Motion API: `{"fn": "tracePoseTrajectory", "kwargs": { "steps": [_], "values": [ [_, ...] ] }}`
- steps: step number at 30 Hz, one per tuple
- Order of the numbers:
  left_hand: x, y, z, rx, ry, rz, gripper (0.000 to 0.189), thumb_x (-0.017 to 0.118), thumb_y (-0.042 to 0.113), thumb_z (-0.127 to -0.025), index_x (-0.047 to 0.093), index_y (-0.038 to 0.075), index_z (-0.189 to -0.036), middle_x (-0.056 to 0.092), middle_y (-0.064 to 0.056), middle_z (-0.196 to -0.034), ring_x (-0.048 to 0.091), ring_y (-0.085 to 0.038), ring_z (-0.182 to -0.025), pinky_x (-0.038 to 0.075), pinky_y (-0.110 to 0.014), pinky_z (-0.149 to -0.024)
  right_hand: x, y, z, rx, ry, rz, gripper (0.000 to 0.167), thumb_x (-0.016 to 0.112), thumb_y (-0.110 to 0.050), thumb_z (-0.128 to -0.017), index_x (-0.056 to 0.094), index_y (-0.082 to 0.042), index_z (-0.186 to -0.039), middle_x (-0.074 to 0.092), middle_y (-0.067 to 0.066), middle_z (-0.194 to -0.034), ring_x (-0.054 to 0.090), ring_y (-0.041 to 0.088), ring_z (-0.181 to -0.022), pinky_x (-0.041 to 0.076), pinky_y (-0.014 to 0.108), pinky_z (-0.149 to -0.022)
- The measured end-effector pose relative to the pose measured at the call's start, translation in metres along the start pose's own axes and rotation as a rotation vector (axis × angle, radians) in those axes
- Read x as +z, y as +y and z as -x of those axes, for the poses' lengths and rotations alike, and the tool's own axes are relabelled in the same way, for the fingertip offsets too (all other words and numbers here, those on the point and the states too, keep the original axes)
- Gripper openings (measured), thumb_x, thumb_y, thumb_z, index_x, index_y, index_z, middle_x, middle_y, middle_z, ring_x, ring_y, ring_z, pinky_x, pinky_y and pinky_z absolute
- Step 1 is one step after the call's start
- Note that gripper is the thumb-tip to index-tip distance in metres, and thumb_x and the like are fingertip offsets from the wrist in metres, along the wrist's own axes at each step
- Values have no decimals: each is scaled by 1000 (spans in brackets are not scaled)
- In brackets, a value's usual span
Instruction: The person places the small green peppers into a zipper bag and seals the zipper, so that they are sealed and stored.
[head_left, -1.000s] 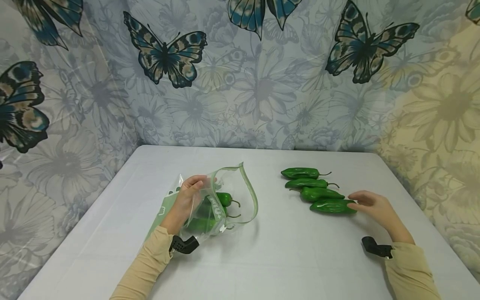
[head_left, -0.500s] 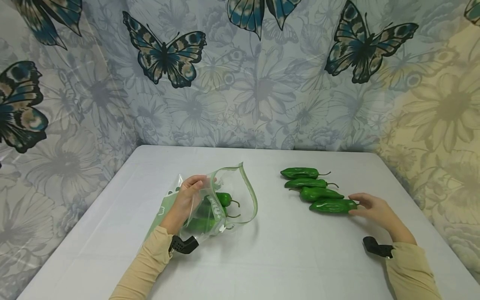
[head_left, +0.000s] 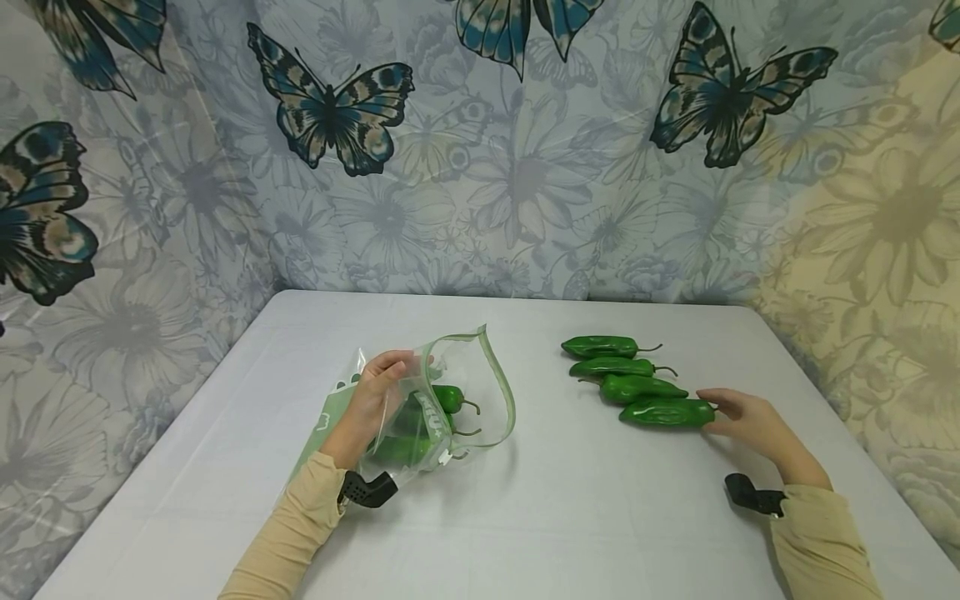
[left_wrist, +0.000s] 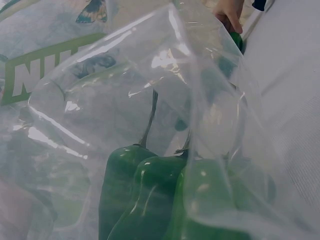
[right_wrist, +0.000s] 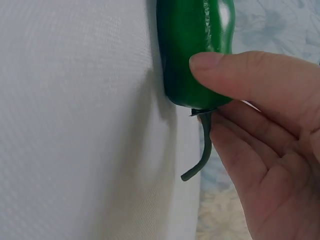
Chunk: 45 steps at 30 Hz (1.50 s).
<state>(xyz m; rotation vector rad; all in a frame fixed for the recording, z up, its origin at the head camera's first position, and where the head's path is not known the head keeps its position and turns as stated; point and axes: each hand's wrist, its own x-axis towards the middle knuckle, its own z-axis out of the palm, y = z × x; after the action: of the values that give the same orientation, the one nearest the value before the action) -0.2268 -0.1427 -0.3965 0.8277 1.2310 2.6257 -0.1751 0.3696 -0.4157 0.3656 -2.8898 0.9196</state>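
On the left, my left hand (head_left: 372,398) grips a clear plastic bag (head_left: 512,408) with green trim, its mouth held wide and facing right. Inside lie green chili peppers (head_left: 450,398), stems toward the opening; the left wrist view shows their glossy stem ends through the plastic. At the right, my right hand (head_left: 750,425) pinches the stem end of the nearest chili pepper (head_left: 663,412) in a row on the table. In the right wrist view the thumb (right_wrist: 215,67) presses on its side and the curved stem (right_wrist: 204,150) hangs free; the other fingers are partly hidden behind it.
Behind that pepper, three more green chili peppers (head_left: 600,347) lie side by side on the white-covered table (head_left: 555,517). A butterfly-patterned cloth (head_left: 525,183) rises at the table's back edge. Each wrist carries a black camera mount (head_left: 371,490).
My right hand has shifted slightly right along the nearest pepper, toward its stem end, uncovering more of that end. The left hand and bag have stayed in place.
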Motion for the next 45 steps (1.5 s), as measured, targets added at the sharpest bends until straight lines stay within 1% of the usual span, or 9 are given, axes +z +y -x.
{"fn": "tracePoseTrajectory", "kwargs": {
  "steps": [2, 8, 18, 23, 30, 36, 40, 42, 45],
  "values": [
    [0, 0, 0, -4, 1, 5, 11, 64, 11, -83, 70, 13, -92, 66, 1, -92, 57, -18, -98, 36, -25, -91, 1, -1, 0, 4, -8, 0, 48, 73, -5, -72, 53, 14, -111, 53, 31, -109, 47, 47, -101, 41, 45, -81],
    [-1, 0, 0, -12, 2, -12, 11, 64, 12, -83, 70, 15, -92, 66, 2, -92, 55, -15, -99, 32, -25, -93, 2, 0, -1, 24, -13, 14, 47, 73, -5, -71, 54, 13, -110, 53, 31, -109, 48, 48, -101, 40, 50, -81],
    [-1, 0, 0, -12, 21, -6, 10, 65, 12, -83, 70, 14, -91, 66, 2, -90, 56, -14, -97, 36, -23, -90, 0, -2, 0, 70, -32, -5, 49, 75, -15, -73, 56, 11, -110, 53, 31, -110, 49, 47, -100, 41, 51, -81],
    [-1, -1, 1, -7, 23, -10, 10, 65, 12, -83, 71, 15, -90, 65, 4, -91, 54, -11, -96, 37, -21, -88, 0, -2, 0, 87, -43, 1, 50, 75, -18, -73, 57, 11, -109, 53, 32, -110, 48, 48, -100, 41, 52, -80],
    [0, 0, 0, -11, 7, -13, 11, 64, 12, -83, 70, 15, -91, 66, 2, -91, 57, -16, -97, 33, -26, -92, -1, -5, 0, 117, -61, 33, 53, 76, -29, -70, 61, 7, -107, 54, 30, -110, 46, 50, -101, 40, 54, -80],
    [1, 1, 0, -24, 12, -6, 10, 64, 12, -83, 70, 15, -91, 66, 2, -91, 55, -14, -98, 31, -26, -93, 0, -5, 1, 120, -62, -1, 53, 75, -30, -71, 61, 6, -107, 53, 30, -111, 47, 50, -100, 41, 53, -79],
    [1, 1, 1, -22, 2, -1, 11, 64, 12, -83, 71, 15, -91, 66, 2, -92, 56, -15, -98, 31, -26, -93, -1, -4, 1, 112, -53, -48, 51, 74, -29, -74, 60, 5, -110, 56, 26, -110, 53, 43, -97, 45, 48, -76],
    [1, 1, 1, -22, 2, -2, 11, 63, 12, -83, 71, 15, -91, 66, 3, -92, 56, -15, -98, 31, -26, -94, -2, -4, 1, 108, -49, -67, 50, 73, -28, -75, 59, 4, -111, 57, 22, -109, 57, 34, -94, 47, 41, -73],
    [0, 0, 1, -17, 0, -15, 11, 63, 13, -84, 71, 16, -92, 66, 3, -92, 55, -14, -99, 29, -27, -95, -4, -5, 1, 102, -41, -91, 49, 73, -27, -76, 59, 3, -111, 59, 19, -107, 58, 14, -88, 47, 29, -70]
  ]
}}
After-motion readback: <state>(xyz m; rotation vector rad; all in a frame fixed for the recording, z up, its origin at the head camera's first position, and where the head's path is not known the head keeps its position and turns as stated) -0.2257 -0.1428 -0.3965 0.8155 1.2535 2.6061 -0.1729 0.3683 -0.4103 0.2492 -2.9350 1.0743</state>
